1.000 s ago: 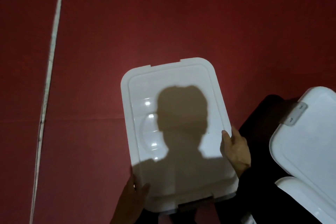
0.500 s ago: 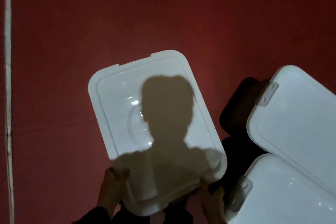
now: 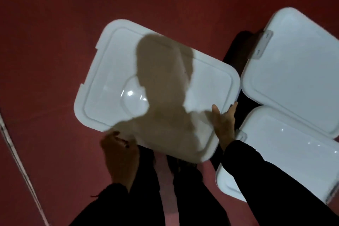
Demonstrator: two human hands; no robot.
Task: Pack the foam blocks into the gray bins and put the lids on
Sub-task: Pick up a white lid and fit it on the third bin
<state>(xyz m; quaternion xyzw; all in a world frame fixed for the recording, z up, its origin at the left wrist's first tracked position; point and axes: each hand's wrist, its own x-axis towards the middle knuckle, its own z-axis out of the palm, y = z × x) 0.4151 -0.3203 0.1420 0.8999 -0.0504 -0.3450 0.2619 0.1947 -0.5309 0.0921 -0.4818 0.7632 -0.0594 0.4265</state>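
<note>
Two hands held one white lid by its near corners above the red floor: the left hand gripped the near-left corner with fingers curled over the edge, and the right hand clasped the near-right edge, thumb on top. The lid was tilted, its long axis running from the upper left of the view down toward the lower right, the short end with its two small notches pointing away to the left. A person's shadow fell across its middle. Just to its right lay two more white lids, the farther one bearing a gray latch, the nearer one partly hidden by a dark sleeve. No gray bin or foam block could be made out, so the step seemed to be the lidding stage, with this lid being carried or turned toward its place. Next, it would probably need squaring to a bin's rim, then lowering flat so every edge seats.
</note>
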